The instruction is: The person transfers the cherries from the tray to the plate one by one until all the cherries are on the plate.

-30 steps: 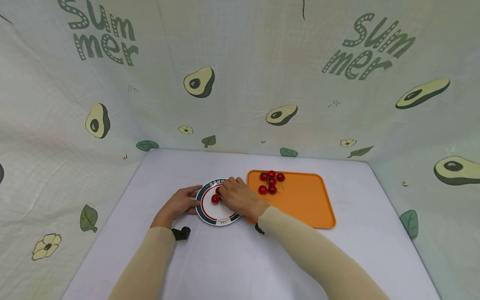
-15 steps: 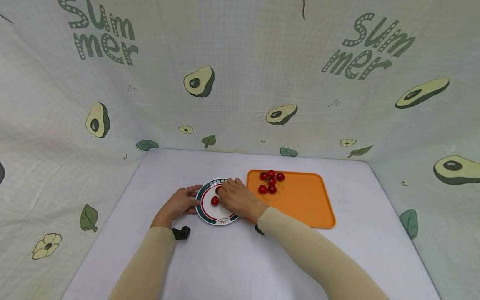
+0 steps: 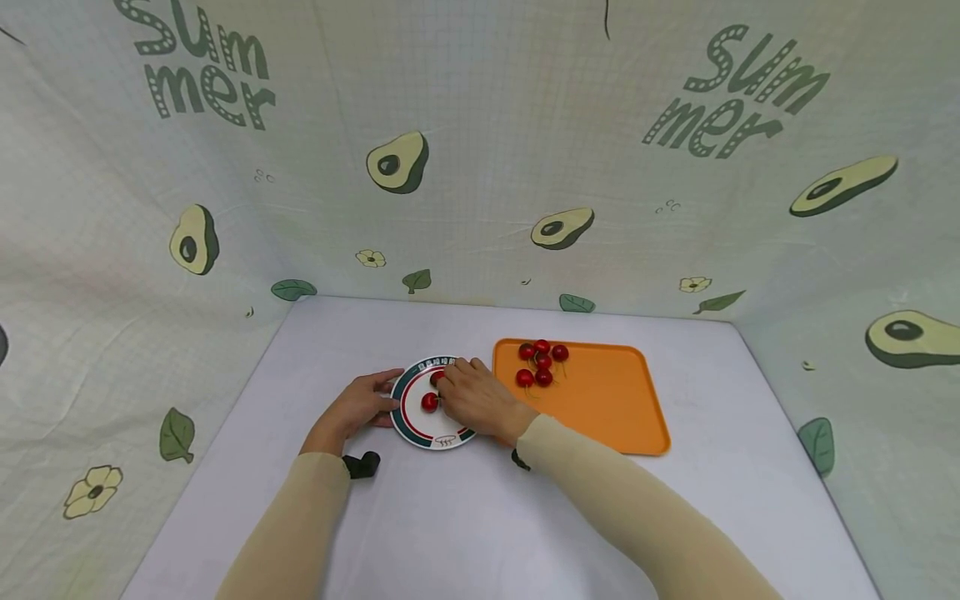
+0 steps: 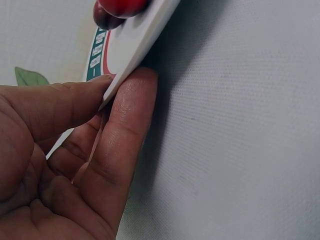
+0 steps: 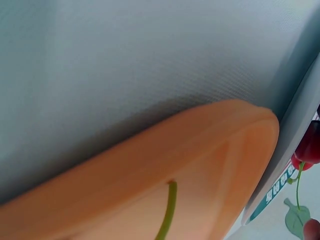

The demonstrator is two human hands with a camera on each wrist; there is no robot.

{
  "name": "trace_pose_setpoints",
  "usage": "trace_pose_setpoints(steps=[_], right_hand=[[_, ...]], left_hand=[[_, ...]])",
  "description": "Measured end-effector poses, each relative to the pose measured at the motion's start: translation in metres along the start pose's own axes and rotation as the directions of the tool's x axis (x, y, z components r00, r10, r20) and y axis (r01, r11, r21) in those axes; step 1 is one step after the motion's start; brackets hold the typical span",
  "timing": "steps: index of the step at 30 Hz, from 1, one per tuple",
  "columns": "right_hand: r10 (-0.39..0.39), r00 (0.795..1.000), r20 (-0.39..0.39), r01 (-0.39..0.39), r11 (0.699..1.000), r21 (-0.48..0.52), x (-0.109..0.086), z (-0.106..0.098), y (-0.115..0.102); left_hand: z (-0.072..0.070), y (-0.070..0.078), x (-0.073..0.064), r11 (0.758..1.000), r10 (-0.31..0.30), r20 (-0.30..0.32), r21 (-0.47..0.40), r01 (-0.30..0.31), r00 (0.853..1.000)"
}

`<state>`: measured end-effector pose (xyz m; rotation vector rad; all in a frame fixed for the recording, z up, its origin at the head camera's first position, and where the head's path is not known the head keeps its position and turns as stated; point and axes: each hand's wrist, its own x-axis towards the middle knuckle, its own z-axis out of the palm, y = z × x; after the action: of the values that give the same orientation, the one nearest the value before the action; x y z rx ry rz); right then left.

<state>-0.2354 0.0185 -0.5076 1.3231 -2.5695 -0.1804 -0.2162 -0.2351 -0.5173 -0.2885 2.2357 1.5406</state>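
A white plate with a green and red rim stands left of the tray, bearing red cherries. One cherry sits near its middle, another just behind it, partly covered by the right hand. My left hand pinches the plate's left rim, thumb on top and fingers beneath, as the left wrist view shows. Over the plate's right side lies my right hand, fingers bent down beside the cherries. Only a fingertip shows in the right wrist view, near a cherry stem; its grip is hidden.
An orange tray lies right of the plate, close against it, with several cherries in its back left corner. White cloth covers the table. A printed curtain encloses the back and sides.
The nearer cherry on the plate has shifted slightly toward me, apart from the one behind it. My right hand has moved only slightly; my left hand keeps its place on the rim.
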Motion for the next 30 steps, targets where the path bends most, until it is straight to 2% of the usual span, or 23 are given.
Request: trace_pose_setpoints(steps=[14,21,30], right_hand=[[0.001,1.0,-0.002,-0.001,1.0,0.032,-0.003,0.0,0.002],[0.026,1.0,0.01,-0.026,0.998,0.051,-0.007,-0.003,0.003],[0.064,0.998,0.006,-0.064,0.997,0.045,-0.02,-0.004,0.01]], left_hand=[[0.0,-0.003,0.003,1.0,0.003,0.003,0.006,-0.003,1.0],[-0.001,-0.002,0.002,1.0,0.009,0.015,-0.013,-0.009,1.0],[0.0,-0.002,0.002,1.0,-0.005,0.003,0.011,0.005,1.0]])
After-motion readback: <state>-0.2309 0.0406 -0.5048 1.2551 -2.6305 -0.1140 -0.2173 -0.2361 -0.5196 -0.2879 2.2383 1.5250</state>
